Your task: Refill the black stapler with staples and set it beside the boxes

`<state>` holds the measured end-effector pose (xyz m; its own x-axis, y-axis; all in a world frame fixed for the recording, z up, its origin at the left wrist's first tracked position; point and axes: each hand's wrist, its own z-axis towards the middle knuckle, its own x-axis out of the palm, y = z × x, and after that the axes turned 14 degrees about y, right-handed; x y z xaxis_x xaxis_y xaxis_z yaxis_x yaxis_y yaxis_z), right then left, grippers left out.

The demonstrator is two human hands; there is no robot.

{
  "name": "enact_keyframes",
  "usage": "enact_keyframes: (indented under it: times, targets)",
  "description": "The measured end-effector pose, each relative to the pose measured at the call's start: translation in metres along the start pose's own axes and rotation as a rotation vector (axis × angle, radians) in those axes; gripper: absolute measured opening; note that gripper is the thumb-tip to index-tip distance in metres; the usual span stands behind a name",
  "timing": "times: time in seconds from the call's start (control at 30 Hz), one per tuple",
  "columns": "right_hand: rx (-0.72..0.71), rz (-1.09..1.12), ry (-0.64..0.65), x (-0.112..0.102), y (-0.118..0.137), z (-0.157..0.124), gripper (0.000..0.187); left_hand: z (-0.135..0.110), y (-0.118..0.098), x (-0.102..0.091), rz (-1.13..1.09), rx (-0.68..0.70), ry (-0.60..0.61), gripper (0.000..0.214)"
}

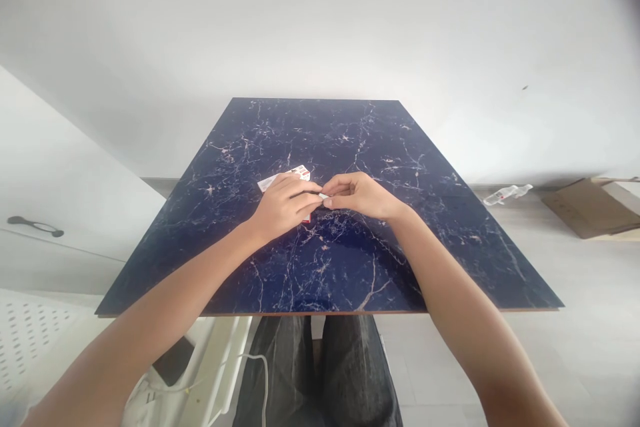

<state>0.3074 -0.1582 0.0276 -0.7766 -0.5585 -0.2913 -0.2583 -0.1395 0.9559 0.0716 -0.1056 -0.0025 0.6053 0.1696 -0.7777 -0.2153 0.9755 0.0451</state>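
Observation:
My left hand (284,205) and my right hand (357,195) meet over the middle of a dark blue marble-patterned table (350,267). Both hands are closed in a pinch on a small white piece (323,196) held between their fingertips; what it is I cannot make out. Under and behind my left hand lies a small white and red packet (285,177), partly hidden by the fingers. A bit of red shows below the left hand's fingers.
A white wall rises behind the table. A white cabinet with a dark handle (35,225) stands at the left. On the floor at the right lie a plastic bottle (507,193) and flat cardboard (590,207). A white chair and cable (220,360) sit by my knees.

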Motion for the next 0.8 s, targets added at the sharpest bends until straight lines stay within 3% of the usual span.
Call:
enact_keyframes:
  times: [0.2,0.37,0.6,0.8]
  targets:
    - [0.072,-0.091,0.022,0.0,0.002,-0.002,0.038,0.0,-0.002,0.004,-0.056,-0.044,0.039,0.004]
    - [0.074,-0.18,0.02,0.0,0.007,-0.006,0.032,-0.001,-0.004,0.007,-0.078,-0.041,0.05,0.003]
    - [0.016,-0.152,-0.177,-0.008,-0.005,-0.005,0.02,0.0,-0.002,0.0,-0.036,-0.125,-0.039,0.007]
    - [0.035,-0.354,-0.269,-0.007,-0.018,0.001,0.015,-0.002,0.001,0.0,-0.053,-0.249,0.002,0.015]
